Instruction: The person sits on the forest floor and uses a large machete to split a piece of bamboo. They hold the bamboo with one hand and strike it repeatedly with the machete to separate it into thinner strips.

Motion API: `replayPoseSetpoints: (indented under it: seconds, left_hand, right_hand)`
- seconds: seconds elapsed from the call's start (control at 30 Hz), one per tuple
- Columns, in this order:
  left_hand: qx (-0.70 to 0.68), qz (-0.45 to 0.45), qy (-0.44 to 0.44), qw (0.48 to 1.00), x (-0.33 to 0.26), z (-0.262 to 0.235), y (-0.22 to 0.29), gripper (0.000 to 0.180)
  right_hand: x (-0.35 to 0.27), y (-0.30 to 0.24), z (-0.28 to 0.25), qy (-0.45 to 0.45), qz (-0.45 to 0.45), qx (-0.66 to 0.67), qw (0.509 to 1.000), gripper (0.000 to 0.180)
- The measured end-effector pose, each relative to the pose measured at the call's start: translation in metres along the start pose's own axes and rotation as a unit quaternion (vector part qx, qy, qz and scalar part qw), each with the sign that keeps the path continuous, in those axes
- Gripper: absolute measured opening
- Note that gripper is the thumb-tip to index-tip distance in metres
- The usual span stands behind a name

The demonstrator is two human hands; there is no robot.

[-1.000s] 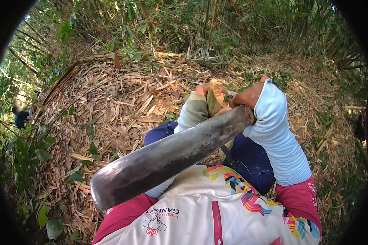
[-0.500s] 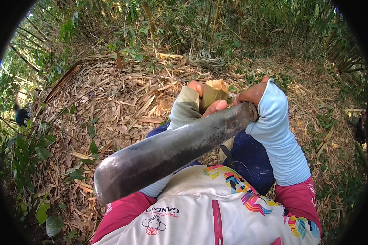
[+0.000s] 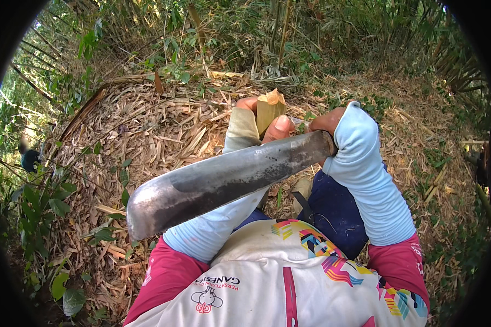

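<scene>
Head view: 1 machete in right hand; left hand holds 1 bamboo piece.

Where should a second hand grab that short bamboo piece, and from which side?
Grip the bamboo piece around its lower stem, from the far side. The left hand already wraps its near side, its top is ragged, and the machete blade crosses just beneath.
</scene>
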State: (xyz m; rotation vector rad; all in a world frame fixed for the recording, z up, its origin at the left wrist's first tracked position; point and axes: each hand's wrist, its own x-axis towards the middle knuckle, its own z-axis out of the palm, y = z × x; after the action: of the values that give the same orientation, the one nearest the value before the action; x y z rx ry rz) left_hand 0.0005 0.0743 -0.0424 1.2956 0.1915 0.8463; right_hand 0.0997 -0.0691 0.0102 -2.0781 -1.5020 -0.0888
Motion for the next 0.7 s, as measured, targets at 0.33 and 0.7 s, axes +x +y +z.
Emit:
replayPoseSetpoints:
  seconds: [0.33,0.7]
  left_hand:
    - [-0.043,-0.043,0.000,0.998,0.0007,0.0011,0.0005,0.050]
    - [-0.044,-0.060,-0.056,0.996,0.0007,-0.0025,0.0041,0.046]
  right_hand:
    - [-0.0021,0.0078,0.0073,0.065,-0.029,0.002,0.997,0.047]
    - [-0.0021,0.0071,0.0045,0.054,-0.025,-0.015,0.998,0.048]
